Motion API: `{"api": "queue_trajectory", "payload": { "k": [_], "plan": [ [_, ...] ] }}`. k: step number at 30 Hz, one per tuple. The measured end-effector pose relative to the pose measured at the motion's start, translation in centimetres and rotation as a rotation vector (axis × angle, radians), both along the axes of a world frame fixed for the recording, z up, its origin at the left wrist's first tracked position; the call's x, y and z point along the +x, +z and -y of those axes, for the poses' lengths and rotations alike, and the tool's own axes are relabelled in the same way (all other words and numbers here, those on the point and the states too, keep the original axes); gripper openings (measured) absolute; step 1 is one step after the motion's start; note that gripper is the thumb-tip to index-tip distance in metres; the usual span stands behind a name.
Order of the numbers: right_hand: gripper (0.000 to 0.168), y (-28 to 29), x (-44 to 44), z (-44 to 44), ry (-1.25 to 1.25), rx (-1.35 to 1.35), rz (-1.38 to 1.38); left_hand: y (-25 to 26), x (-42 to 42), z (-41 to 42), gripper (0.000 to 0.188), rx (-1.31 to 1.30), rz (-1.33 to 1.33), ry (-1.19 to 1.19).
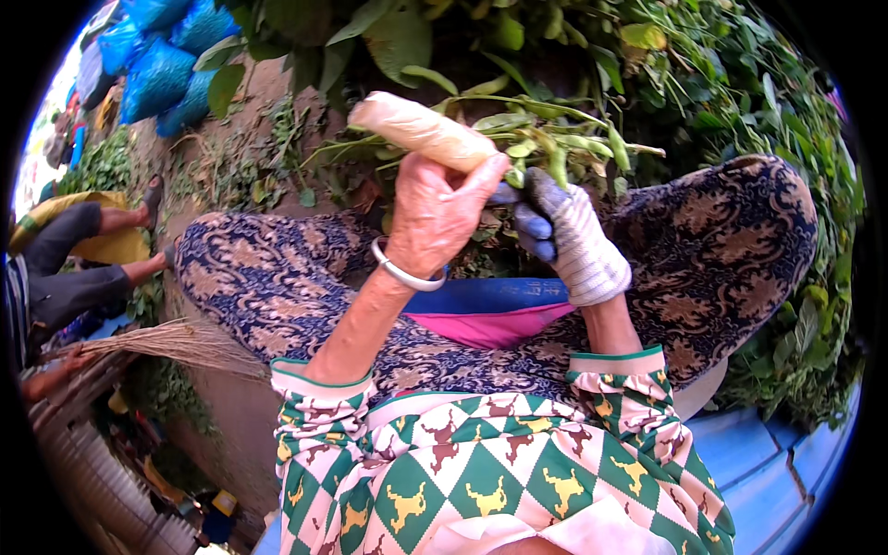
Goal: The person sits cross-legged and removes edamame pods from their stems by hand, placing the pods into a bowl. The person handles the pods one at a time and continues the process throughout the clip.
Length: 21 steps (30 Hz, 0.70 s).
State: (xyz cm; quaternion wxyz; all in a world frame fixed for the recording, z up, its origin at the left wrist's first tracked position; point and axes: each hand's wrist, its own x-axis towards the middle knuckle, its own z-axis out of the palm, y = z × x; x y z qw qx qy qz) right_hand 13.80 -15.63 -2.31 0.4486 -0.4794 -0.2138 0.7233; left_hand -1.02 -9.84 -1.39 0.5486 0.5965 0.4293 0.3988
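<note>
My left hand (438,208), bare and with a silvery bangle (408,269) at the wrist, grips one end of a pale, cream-coloured roll (423,132). Its surface looks wrinkled; whether it is food or something wrapped I cannot tell. Close on the right is my right hand (565,232), in a knitted glove with blue-grey coated fingers. Those fingers curl beside green soybean pods (558,163), and whether they grip one is hidden. Just beyond both hands lie soybean stalks (527,104) bearing pods and leaves.
Heaped bean plants (735,90) rise ahead and to the right. Blue and pink material (485,305) lies between my patterned trouser legs (277,270). At left are full blue bags (159,76), a twig broom (166,343) and another person's legs (83,277). Blue boards (749,458) lie behind right.
</note>
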Motion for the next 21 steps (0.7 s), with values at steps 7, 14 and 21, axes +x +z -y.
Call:
{"api": "queue_trajectory", "payload": {
  "k": [7,14,21],
  "plan": [
    [0.027,0.0,0.4,-0.9,0.124,0.089,0.434,-0.9,0.7,0.3,0.009,0.042,-0.109,-0.006],
    [0.023,0.0,0.4,-0.7,0.103,-0.041,0.260,-1.0,0.5,0.3,0.009,0.090,-0.153,-0.003],
    [0.017,-1.1,2.4,0.6,0.236,0.069,0.290,0.6,-1.2,-1.4,0.006,0.004,-0.102,-0.042]
  ]
}}
